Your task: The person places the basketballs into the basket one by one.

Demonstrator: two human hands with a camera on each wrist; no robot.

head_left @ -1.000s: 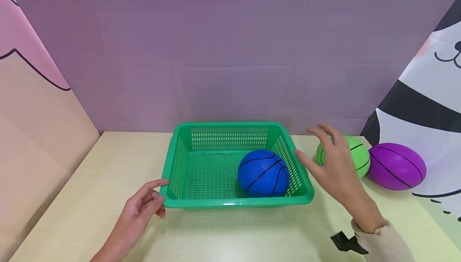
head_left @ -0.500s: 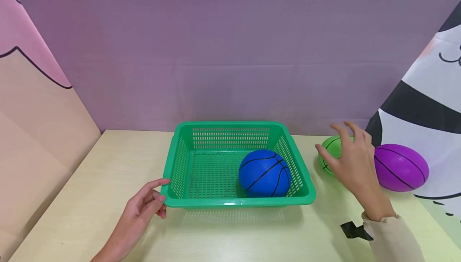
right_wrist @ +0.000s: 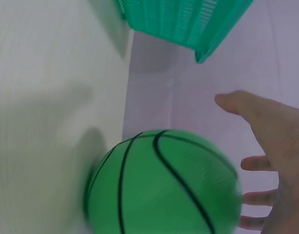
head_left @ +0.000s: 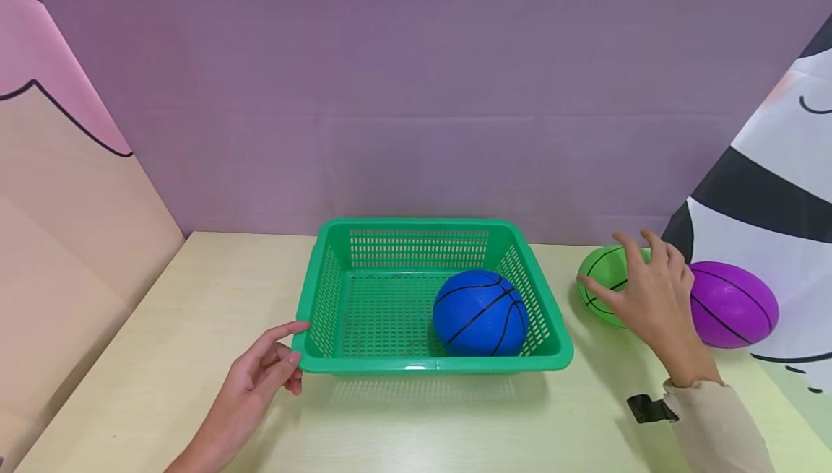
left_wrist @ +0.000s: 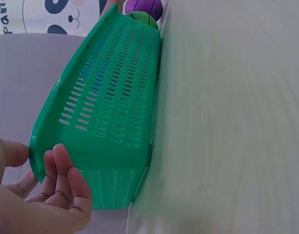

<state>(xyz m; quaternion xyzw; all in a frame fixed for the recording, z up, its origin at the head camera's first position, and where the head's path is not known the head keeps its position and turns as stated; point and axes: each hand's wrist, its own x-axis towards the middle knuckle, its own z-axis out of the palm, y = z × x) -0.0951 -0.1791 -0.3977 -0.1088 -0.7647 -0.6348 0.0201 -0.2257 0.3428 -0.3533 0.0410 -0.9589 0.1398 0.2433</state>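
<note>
My left hand point(head_left: 256, 375) pinches the front left corner of a green plastic basket point(head_left: 403, 366), thumb at the rim and other fingers curled below it, as the left wrist view shows. A blue ball point(head_left: 479, 314) with black basketball lines lies in the basket's right side. Over a green ball point(head_left: 601, 271) of the same pattern, my right hand point(head_left: 653, 296) hovers with fingers spread and slightly bent. In the right wrist view a gap shows between thumb and green ball point(right_wrist: 164, 185); whether the other fingers touch it I cannot tell. The hand partly covers it in the head view.
A purple ball point(head_left: 734, 305) with black lines sits right of the green one, near the panda-printed wall point(head_left: 780, 191). Everything stands on a pale wooden table point(head_left: 162, 328). A purple cloth backdrop point(head_left: 416, 97) rises behind its far edge.
My right hand has moved right, away from the basket's rim, and come down over the green ball. The left hand keeps its hold on the basket. The view has shifted slightly.
</note>
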